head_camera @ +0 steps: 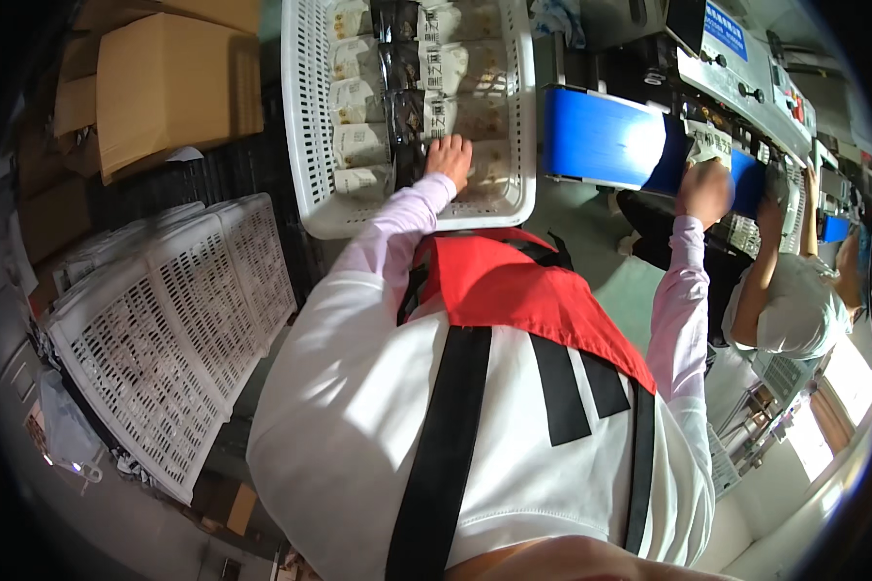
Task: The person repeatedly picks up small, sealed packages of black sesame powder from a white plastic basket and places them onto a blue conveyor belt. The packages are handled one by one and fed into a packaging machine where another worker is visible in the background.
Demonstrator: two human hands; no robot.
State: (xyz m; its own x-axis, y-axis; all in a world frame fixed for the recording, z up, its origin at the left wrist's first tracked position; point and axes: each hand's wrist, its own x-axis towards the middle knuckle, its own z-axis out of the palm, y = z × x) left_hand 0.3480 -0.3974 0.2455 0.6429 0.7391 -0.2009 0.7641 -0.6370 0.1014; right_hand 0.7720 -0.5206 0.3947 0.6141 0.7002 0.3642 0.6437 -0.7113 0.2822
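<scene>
Rows of printed food packets (pixel 356 102), white, black and clear, fill much of a white perforated plastic crate (pixel 527 131) in front of me. My left hand (pixel 450 161) rests on packets near the crate's close end, fingers pointing away; whether it grips one cannot be told. Out to the right, my right hand (pixel 706 190) is over a blue conveyor belt (pixel 603 134), slightly blurred. Its fingers are closed on a printed packet (pixel 711 141) that sticks out beyond them.
Stacked white perforated crates (pixel 182 327) stand at the left, below cardboard boxes (pixel 174 87). A metal machine (pixel 741 80) with black knobs runs behind the belt. Another person (pixel 788 312) in a white top works at the far right, arms close to the belt.
</scene>
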